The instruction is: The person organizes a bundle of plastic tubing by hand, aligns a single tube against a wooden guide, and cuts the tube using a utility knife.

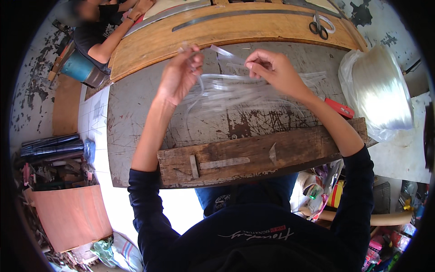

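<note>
Over the far half of the scratched grey table, both my hands are raised. My right hand pinches a clear plastic strip between thumb and fingers; its free end points left toward my other hand. My left hand, palm turned inward and slightly blurred, has its fingers curled around another see-through strip, parts of which show above and below the fingers. Beneath the hands lies a loose heap of clear plastic strips, spread across the tabletop.
A worn wooden plank lies along the near edge. To the right are a red tool and a large spool of clear strip in plastic. Black scissors, a tape roll and a metal ruler rest on the far board. Another person sits far left.
</note>
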